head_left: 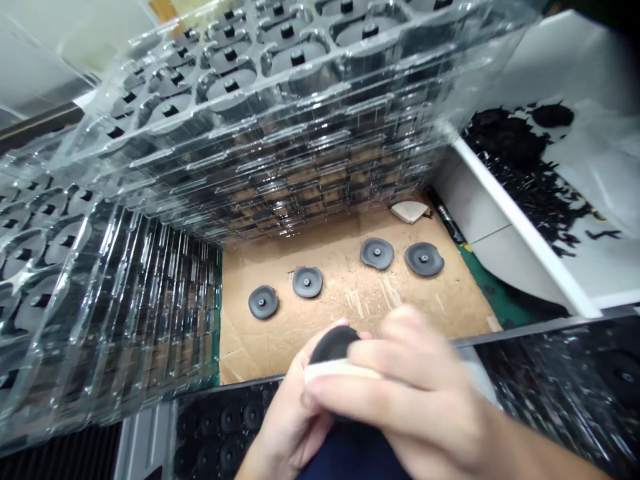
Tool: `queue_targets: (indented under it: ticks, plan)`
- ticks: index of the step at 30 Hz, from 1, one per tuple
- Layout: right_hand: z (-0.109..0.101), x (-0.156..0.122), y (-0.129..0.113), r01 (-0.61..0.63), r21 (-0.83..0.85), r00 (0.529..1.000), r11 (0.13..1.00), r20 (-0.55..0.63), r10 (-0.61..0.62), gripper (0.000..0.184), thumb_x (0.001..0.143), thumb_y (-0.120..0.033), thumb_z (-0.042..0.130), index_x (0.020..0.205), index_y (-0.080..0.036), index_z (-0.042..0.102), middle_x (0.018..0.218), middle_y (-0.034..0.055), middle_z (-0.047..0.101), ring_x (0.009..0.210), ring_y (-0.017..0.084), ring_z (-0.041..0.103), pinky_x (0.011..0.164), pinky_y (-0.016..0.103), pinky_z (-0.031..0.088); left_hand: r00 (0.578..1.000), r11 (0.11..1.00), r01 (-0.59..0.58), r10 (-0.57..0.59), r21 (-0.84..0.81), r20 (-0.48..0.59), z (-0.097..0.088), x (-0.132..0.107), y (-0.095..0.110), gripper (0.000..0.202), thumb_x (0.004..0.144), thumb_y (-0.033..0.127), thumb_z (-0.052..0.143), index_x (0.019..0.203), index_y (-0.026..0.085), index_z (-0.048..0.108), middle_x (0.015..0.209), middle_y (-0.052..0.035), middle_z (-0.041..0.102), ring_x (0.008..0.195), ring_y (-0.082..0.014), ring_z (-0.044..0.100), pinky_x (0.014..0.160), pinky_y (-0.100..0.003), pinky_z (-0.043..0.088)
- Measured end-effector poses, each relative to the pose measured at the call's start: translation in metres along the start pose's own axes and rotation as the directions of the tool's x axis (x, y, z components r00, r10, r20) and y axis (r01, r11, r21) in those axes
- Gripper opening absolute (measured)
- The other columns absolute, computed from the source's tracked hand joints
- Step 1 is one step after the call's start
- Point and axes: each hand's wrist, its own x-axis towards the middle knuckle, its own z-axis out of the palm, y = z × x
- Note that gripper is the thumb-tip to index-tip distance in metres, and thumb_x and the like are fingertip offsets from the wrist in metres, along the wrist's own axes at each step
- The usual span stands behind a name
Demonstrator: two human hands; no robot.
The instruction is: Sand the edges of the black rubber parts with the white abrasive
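Observation:
My left hand (pixel 287 410) is closed around a dark round plastic disc (pixel 331 344), held over the near edge of the cardboard. A folded white cloth (pixel 333 369) lies against the disc, pinched in the fingers of my right hand (pixel 425 387), which is blurred by motion. Both hands partly cover the disc. Beyond them, several similar grey discs, each with a small central stud, rest apart on the cardboard (pixel 330 320); one disc (pixel 307 283) lies left of centre, another disc (pixel 425 259) at the right.
A tall stack of clear plastic trays (pixel 320 87) filled with discs rises at the back. More stacked trays (pixel 45 267) stand at left. At right, a white bin (pixel 525 220) holds loose black parts (pixel 520 153). A white pad (pixel 410 211) and a black marker (pixel 445 213) lie at the cardboard's far right.

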Motion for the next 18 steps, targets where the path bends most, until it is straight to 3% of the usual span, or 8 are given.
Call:
queue_targets:
  ticks: [1,4,7,9,13,18]
  plan:
    - [0.001,0.003,-0.003,0.001,0.002,1.0,1.0,0.031,-0.001,0.029,0.091,-0.011,0.041,0.1,-0.023,0.066,0.078,-0.0005,0.069,0.065,0.013,0.057,0.063,0.029,0.04,0.999,1.0,0.0,0.0,0.018,-0.036,-0.002,0.0,0.0,0.051,0.062,0.02,0.079,0.111,0.022,0.064,0.098,-0.0047,0.071,0.1,-0.0223,0.063,0.092,-0.03,0.048]
    - [0.006,0.005,-0.004,-0.141,-0.08,0.986,0.987,0.082,0.147,0.032,0.084,-0.003,0.045,0.096,-0.02,0.068,0.073,-0.0006,0.067,0.064,0.013,0.055,0.062,0.029,0.039,0.998,0.999,-0.037,0.038,0.02,-0.056,-0.005,-0.002,-0.001,0.06,0.059,0.026,0.081,0.116,0.022,0.061,0.098,-0.0057,0.07,0.094,-0.0211,0.065,0.085,-0.029,0.05]
    - [0.01,0.006,-0.002,-0.074,0.017,0.996,0.997,0.059,0.073,0.034,0.083,-0.002,0.047,0.103,-0.02,0.066,0.084,0.0006,0.07,0.068,0.012,0.058,0.066,0.028,0.042,0.998,0.998,-0.061,0.061,-0.003,0.007,-0.005,-0.002,0.0,0.059,0.059,0.027,0.081,0.115,0.019,0.061,0.109,-0.0082,0.068,0.096,-0.0205,0.063,0.086,-0.027,0.049]
    - [0.015,0.006,0.006,-0.112,0.101,0.993,0.988,0.04,0.109,0.029,0.085,-0.006,0.047,0.1,-0.02,0.067,0.088,0.0003,0.071,0.074,0.012,0.062,0.07,0.028,0.044,0.996,0.996,-0.088,0.088,-0.021,0.006,-0.005,0.0,0.0,0.057,0.059,0.031,0.081,0.112,0.019,0.063,0.112,-0.0076,0.067,0.098,-0.0196,0.063,0.086,-0.025,0.05]
    - [0.029,-0.012,0.042,-0.439,0.073,0.898,0.895,0.047,0.437,0.019,0.088,-0.019,0.051,0.095,-0.023,0.069,0.095,0.0014,0.072,0.088,0.015,0.066,0.075,0.027,0.05,0.988,0.984,-0.156,0.155,-0.088,-0.02,-0.01,0.003,0.002,0.049,0.065,0.036,0.075,0.111,0.022,0.064,0.116,-0.0087,0.066,0.097,-0.0198,0.065,0.084,-0.027,0.052]
    - [0.048,-0.058,0.074,-0.5,-0.02,0.859,0.866,0.116,0.499,0.019,0.085,-0.023,0.054,0.094,-0.023,0.071,0.083,0.0029,0.073,0.075,0.017,0.066,0.068,0.029,0.051,0.985,0.975,-0.174,0.173,-0.137,-0.013,-0.014,0.003,0.005,0.05,0.061,0.038,0.076,0.107,0.021,0.066,0.119,-0.01,0.065,0.103,-0.0247,0.064,0.087,-0.031,0.053]
